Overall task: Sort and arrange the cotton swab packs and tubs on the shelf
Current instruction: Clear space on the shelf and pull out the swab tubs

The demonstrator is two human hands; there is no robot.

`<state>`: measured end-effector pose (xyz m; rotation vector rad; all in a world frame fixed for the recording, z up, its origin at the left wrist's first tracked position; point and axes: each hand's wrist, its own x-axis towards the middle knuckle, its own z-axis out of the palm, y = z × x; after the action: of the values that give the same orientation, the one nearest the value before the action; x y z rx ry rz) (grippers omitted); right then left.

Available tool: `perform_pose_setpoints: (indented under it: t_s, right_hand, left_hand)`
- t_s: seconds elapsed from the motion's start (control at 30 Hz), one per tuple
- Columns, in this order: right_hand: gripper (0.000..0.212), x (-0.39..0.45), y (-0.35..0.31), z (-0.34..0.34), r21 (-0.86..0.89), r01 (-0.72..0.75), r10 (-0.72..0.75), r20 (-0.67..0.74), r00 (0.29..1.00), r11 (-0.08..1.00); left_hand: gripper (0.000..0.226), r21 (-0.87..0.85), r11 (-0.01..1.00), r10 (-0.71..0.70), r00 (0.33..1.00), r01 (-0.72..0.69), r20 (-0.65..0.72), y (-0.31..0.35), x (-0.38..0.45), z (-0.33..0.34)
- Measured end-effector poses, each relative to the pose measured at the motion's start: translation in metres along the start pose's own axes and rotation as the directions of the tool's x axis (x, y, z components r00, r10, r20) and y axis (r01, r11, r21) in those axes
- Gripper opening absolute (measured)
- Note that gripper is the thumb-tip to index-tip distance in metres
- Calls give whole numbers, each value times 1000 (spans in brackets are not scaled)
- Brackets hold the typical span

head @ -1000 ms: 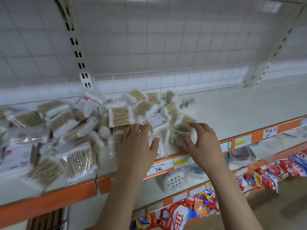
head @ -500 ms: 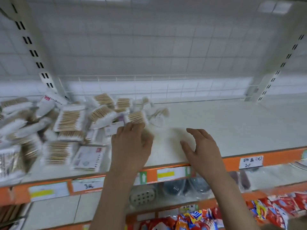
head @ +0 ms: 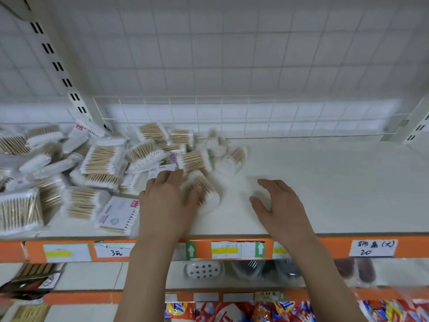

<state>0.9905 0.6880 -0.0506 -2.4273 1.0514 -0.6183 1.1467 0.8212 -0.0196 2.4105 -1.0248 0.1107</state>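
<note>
Head view, ordered by size. White shelf [head: 325, 187]: flat surface with an orange front rail [head: 325, 248] carrying paper price labels [head: 372, 247]; the right half of the surface is bare. A white wire grid panel [head: 232, 54] forms the back wall, with a low wire fence [head: 232, 117] along the rear edge of the shelf.

Cotton swab packs [head: 102, 159]: a loose, overlapping pile covers the left half of the shelf, reaching the front edge at far left. Packs lie at mixed angles. Several clear round tubs [head: 228, 159] lie tipped on their sides at the right margin of the pile.

Left hand [head: 167, 201]: palm down at the right edge of the pile, fingers extended over a flat pack, thumb against one swab tub [head: 206, 191] that lies on its side directly to the right of the hand. A closed grasp is not visible.

Right hand [head: 276, 205]: above the bare shelf surface, apart from the tub, fingers spread and slightly curved, thumb out to the left, holding nothing.

Lower shelf [head: 92, 275]: a white perforated soap dish [head: 203, 270] and dark blurred items. Colourful packets [head: 232, 312] are below.
</note>
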Motion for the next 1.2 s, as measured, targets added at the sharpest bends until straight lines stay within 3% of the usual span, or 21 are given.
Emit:
perform_pose_setpoints:
  t_s: [0.3, 0.43, 0.63, 0.77, 0.97, 1.2]
  right_hand:
    - [53, 44, -8, -16, -153, 171, -167, 41, 985, 973]
    - [61, 74, -18, -18, -228, 327, -293, 172, 941, 917]
    - [77, 118, -22, -6, -297, 498, -366, 403, 839, 815]
    - [82, 132, -17, 3, -308, 566, -376, 500, 780, 764]
    - [83, 142, -8, 13, -317, 621, -421, 513, 748, 717]
    - [66, 135, -3, 14, -339, 613, -483, 396, 781, 713]
  left_hand:
    - [49, -10, 1000, -11, 995, 12, 96, -7, 23, 3]
    - [52, 29, 999, -28, 982, 23, 189, -11, 28, -5]
    - [67, 80, 992, -121, 945, 101, 304, 4, 34, -6]
    - [56, 164, 978, -184, 906, 130, 382, 24, 38, -3]
    - [70, 251, 953, -260, 880, 168, 397, 32, 43, 2]
    - [57, 67, 980, -199, 914, 187, 353, 30, 44, 6]
